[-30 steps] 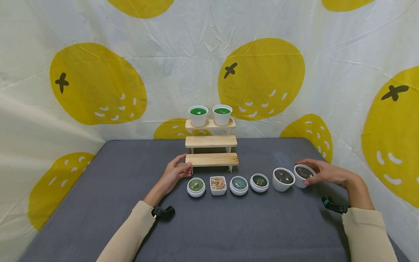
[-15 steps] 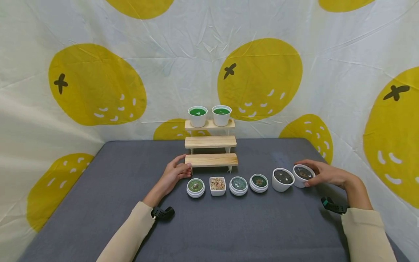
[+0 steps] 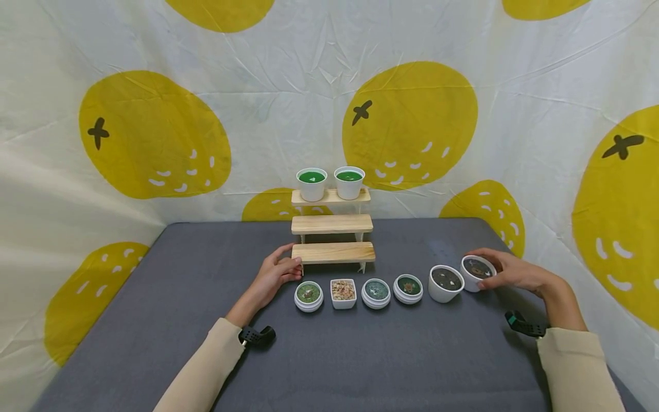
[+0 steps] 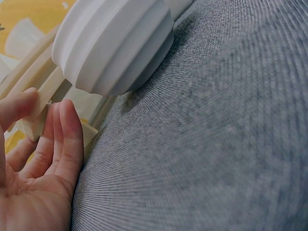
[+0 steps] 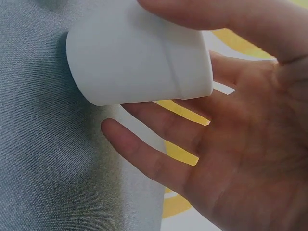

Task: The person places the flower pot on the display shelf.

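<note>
Left hand point(image 3: 270, 277) gripping left end of lowest step point(image 3: 333, 252) of smooth-grained wood stand point(image 3: 332, 224); right hand point(image 3: 517, 274) holding smooth white tapered cup point(image 3: 476, 274) at row's right end. Table point(image 3: 391, 355) covered in ribbed grey cloth. Both arms stretched forward; right little finger apart from cup. Counts: three steps; two green-filled cups point(image 3: 330, 186) up top; beside held cup, one dark-filled cup point(image 3: 445, 284), three ridged round jars point(image 3: 376, 294), one square dish point(image 3: 342, 303).
</note>
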### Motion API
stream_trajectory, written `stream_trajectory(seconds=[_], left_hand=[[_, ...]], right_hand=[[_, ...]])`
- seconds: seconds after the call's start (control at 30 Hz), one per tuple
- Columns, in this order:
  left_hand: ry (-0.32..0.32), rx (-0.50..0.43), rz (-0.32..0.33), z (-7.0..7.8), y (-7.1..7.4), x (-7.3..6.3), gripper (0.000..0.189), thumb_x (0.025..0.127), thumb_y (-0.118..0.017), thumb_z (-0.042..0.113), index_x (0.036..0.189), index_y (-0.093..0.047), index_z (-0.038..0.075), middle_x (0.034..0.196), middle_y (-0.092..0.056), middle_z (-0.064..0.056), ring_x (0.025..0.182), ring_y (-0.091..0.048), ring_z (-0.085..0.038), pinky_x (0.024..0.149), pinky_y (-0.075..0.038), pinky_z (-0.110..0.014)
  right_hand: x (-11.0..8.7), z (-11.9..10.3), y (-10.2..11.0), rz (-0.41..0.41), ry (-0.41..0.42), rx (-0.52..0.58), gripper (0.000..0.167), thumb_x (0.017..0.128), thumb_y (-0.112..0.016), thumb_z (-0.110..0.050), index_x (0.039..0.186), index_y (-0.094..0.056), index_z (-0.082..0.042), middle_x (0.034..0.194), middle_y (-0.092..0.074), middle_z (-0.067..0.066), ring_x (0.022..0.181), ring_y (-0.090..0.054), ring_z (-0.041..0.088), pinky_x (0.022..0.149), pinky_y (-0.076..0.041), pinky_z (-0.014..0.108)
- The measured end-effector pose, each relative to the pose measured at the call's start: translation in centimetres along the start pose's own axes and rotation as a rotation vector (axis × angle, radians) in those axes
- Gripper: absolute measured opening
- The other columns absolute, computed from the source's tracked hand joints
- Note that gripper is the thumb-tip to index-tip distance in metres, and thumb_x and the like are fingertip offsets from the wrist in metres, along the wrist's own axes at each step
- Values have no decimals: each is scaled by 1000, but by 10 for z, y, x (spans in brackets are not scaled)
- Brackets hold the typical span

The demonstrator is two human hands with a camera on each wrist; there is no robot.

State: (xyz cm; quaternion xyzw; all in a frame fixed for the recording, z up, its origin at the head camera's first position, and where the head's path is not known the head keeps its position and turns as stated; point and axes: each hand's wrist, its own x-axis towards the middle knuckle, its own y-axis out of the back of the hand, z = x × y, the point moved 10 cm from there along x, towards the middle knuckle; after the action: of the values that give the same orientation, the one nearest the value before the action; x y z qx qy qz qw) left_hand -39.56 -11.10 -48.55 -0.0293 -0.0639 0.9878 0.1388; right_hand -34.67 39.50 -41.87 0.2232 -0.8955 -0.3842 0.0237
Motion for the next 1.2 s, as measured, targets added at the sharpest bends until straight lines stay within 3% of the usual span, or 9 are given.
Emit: stream_trajectory(seconds=[0.17,0.37,0.43,0.7,0.93,1.2], left_hand=[[4,1,-1,0,0,0,73,102,-67,20,162,-27,8,101,-68,-12,84,-69,-16,80,-62,-29],[4,-6,-2,1,-1,0,72,102,-67,20,162,-28,8,100,-68,-12,83,-69,-16,79,-62,-29],[4,-6,-3,0,-1,0,72,102,-66,20,162,-28,8,100,-68,-12,83,-69,-16,79,-62,-29],[13,-7,2,-1,0,1,73,102,-67,20,162,-28,8,101,-68,-13,83,-69,-16,79,-62,-29],[14,-18,5,0,-1,0,71,102,-67,19,162,-30,9,101,-68,-13,83,-69,-16,79,-62,-29],[13,-10,0,-1,0,1,72,102,-67,19,162,-29,8,96,-68,-8,82,-69,-15,78,-62,-28]], right_hand=[[-1,-5,3,25,-4,-13,70,89,-77,-17,150,-45,-1,144,-53,21,110,-48,-7,88,-48,28],[-1,-9,9,52,-16,-46,71,91,-75,-21,152,-43,-4,149,-49,23,114,-42,-9,96,-47,48],[0,-10,10,59,-17,-52,71,92,-75,-22,153,-42,-4,151,-47,23,115,-41,-6,97,-47,50],[0,-16,16,93,-15,-73,72,92,-75,-22,154,-41,-5,151,-48,21,113,-45,-7,90,-49,33],[-2,-19,16,103,-13,-50,70,94,-73,-21,154,-39,-7,153,-45,22,114,-44,-6,88,-49,28],[-3,-23,17,137,3,-34,69,94,-72,-18,154,-39,-6,141,-52,13,109,-50,-3,85,-48,22]])
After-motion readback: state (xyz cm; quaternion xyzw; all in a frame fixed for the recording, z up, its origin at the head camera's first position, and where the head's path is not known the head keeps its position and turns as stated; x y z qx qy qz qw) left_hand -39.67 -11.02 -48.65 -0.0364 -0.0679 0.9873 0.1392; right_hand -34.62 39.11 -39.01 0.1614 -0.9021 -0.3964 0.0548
